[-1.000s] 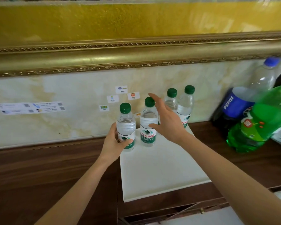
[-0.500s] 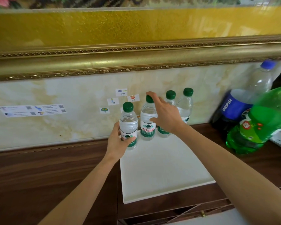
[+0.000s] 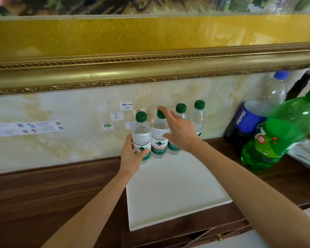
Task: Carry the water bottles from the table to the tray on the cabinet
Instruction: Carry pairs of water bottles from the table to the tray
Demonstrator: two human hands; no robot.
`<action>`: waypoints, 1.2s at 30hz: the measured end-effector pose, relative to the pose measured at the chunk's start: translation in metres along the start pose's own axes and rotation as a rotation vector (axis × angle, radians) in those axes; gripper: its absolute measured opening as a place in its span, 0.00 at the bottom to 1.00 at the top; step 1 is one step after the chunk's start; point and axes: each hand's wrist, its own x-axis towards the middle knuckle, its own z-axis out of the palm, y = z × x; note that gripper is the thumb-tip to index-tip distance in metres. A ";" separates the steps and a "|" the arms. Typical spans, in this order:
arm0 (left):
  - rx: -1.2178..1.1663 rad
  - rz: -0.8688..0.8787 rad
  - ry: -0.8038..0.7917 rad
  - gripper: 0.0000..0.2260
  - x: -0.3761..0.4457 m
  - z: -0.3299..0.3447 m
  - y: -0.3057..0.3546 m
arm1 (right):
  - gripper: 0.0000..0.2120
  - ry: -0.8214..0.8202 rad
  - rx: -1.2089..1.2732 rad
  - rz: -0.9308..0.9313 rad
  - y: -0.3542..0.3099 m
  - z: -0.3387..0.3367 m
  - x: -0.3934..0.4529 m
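Several small clear water bottles with green caps stand in a row at the far end of a white tray point(image 3: 177, 197) on the dark wooden cabinet. My left hand point(image 3: 132, 154) grips the leftmost bottle point(image 3: 141, 135) low around its label. My right hand point(image 3: 179, 131) reaches over the second bottle point(image 3: 158, 140), fingers spread and relaxed, a fingertip at its green cap, thumb against its side. Two more bottles point(image 3: 180, 109) point(image 3: 199, 113) stand behind my right hand, partly hidden by it.
A large Pepsi bottle point(image 3: 252, 120) and a big green soda bottle point(image 3: 283, 129) lean at the right. A marble wall with small stickers point(image 3: 116, 116) and a gold picture frame point(image 3: 150, 68) rise right behind the tray. Bare wood lies left of the tray.
The leftmost bottle in my left hand has moved right, up against the second one. My right hand has slid left and forward onto the second bottle's cap.
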 end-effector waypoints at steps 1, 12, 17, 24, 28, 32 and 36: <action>0.000 -0.002 0.004 0.30 0.001 0.001 0.000 | 0.38 0.001 -0.001 0.000 0.000 0.000 0.000; -0.010 0.018 0.092 0.29 0.005 0.008 0.002 | 0.40 0.012 0.019 0.001 -0.001 0.004 0.001; -0.004 0.057 -0.039 0.31 0.008 0.001 -0.008 | 0.44 0.043 0.054 -0.018 0.001 0.010 -0.007; 0.080 0.028 -0.103 0.30 0.015 -0.010 -0.017 | 0.46 0.080 0.188 0.038 -0.007 0.023 -0.013; 0.101 0.048 -0.078 0.29 0.015 -0.009 -0.019 | 0.46 0.097 0.184 0.049 -0.009 0.026 -0.012; 0.098 0.049 -0.082 0.29 0.014 -0.009 -0.020 | 0.46 0.123 0.178 0.032 -0.009 0.027 -0.014; 0.080 0.041 -0.108 0.30 0.012 -0.011 -0.018 | 0.44 0.163 0.195 0.023 -0.011 0.027 -0.022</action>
